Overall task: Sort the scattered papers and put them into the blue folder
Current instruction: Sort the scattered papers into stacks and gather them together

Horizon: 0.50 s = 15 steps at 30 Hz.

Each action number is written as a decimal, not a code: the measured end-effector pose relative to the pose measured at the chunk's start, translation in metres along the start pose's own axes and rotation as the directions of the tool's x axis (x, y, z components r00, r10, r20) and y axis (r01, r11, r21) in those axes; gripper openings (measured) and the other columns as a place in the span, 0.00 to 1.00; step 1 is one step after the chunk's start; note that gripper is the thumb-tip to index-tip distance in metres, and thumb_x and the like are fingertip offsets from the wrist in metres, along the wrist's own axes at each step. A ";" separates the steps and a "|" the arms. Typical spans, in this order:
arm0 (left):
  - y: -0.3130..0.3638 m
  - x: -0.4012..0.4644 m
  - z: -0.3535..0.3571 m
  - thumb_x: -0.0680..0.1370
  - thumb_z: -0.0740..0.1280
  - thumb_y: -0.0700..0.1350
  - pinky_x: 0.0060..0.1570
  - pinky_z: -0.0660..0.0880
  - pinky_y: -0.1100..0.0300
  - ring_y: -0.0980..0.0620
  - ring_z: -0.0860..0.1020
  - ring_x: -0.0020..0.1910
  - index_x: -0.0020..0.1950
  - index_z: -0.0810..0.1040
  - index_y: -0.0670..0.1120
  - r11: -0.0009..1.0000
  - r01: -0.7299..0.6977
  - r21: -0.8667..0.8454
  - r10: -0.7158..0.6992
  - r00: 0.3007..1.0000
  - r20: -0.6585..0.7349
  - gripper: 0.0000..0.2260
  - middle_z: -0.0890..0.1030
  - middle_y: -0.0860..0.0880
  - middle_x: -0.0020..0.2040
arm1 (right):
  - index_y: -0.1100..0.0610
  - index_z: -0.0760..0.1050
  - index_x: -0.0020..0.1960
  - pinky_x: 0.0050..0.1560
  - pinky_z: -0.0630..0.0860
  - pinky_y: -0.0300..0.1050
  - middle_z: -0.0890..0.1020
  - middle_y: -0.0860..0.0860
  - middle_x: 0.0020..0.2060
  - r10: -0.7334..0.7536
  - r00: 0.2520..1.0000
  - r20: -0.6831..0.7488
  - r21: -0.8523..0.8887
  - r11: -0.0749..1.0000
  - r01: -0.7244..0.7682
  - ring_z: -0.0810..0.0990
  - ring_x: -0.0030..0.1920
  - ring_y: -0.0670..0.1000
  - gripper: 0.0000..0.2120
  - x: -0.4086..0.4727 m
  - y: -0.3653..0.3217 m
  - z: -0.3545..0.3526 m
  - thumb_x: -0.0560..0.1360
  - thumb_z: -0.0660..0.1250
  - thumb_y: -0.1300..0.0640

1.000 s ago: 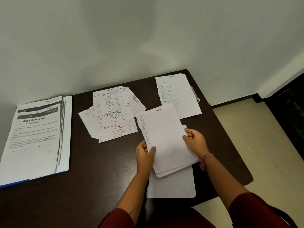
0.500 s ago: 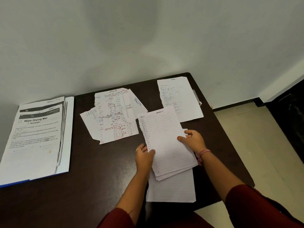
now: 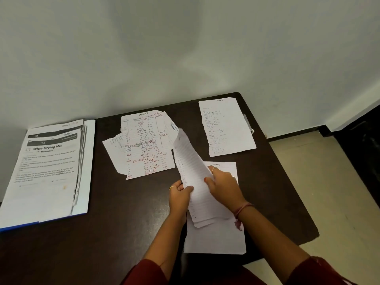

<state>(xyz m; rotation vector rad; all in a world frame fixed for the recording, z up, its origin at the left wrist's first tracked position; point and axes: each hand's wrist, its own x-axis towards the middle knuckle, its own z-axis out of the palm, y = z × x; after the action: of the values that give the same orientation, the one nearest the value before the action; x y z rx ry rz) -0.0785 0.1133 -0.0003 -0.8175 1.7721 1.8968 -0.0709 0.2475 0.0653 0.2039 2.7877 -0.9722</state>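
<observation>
Papers: lined stack (image 3: 195, 177) tilted up off the dark table (image 3: 123, 223), left hand (image 3: 178, 197) pinching its left edge, right hand (image 3: 224, 186) gripping the right. Blank sheet (image 3: 216, 239) lies below. Red-inked sheets (image 3: 144, 147) just left, another sheet (image 3: 226, 128) far right. Blue folder (image 3: 47, 175) well left, open, loaded with printed pages.

worktop (image 3: 127, 233): dark wood-look, smooth, slight sheen. stack (image 3: 191, 161): thin matt lined paper, bending. sheets (image 3: 148, 145): matt paper, torn rough left edges, red/black ink. folder (image 3: 18, 226): blue edge, smooth. wall (image 3: 185, 48): matt paint. floor (image 3: 339, 202): pale smooth tile.
</observation>
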 end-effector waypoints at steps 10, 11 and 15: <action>0.053 -0.021 -0.071 0.76 0.70 0.45 0.62 0.73 0.46 0.42 0.80 0.58 0.64 0.75 0.40 0.963 0.047 -0.266 0.029 0.961 0.274 0.19 0.82 0.41 0.58 | 0.47 0.74 0.58 0.50 0.76 0.31 0.81 0.40 0.52 0.017 0.976 0.215 0.696 0.699 -0.165 0.79 0.52 0.37 0.13 0.005 -0.024 -0.027 0.75 0.68 0.58; 0.059 -0.025 -0.083 0.76 0.70 0.44 0.64 0.72 0.45 0.41 0.79 0.60 0.66 0.74 0.39 0.957 0.058 -0.283 0.042 0.941 0.335 0.20 0.80 0.40 0.60 | 0.48 0.74 0.60 0.51 0.76 0.31 0.81 0.41 0.53 0.006 0.974 0.225 0.700 0.695 -0.166 0.79 0.53 0.38 0.15 0.004 -0.028 -0.023 0.75 0.69 0.58; 0.076 -0.034 -0.120 0.75 0.68 0.38 0.62 0.73 0.45 0.43 0.79 0.59 0.64 0.75 0.41 0.971 0.032 -0.236 0.059 0.928 0.368 0.17 0.81 0.42 0.59 | 0.50 0.70 0.64 0.61 0.74 0.43 0.79 0.47 0.59 0.010 0.978 0.207 0.670 0.728 -0.149 0.77 0.59 0.45 0.21 0.002 -0.045 0.009 0.73 0.71 0.56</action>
<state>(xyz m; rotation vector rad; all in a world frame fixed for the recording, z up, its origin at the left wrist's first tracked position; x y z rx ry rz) -0.0866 -0.0100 0.0770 -0.4751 1.3414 2.1341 -0.0798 0.2065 0.0850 0.3026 2.0994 -1.8516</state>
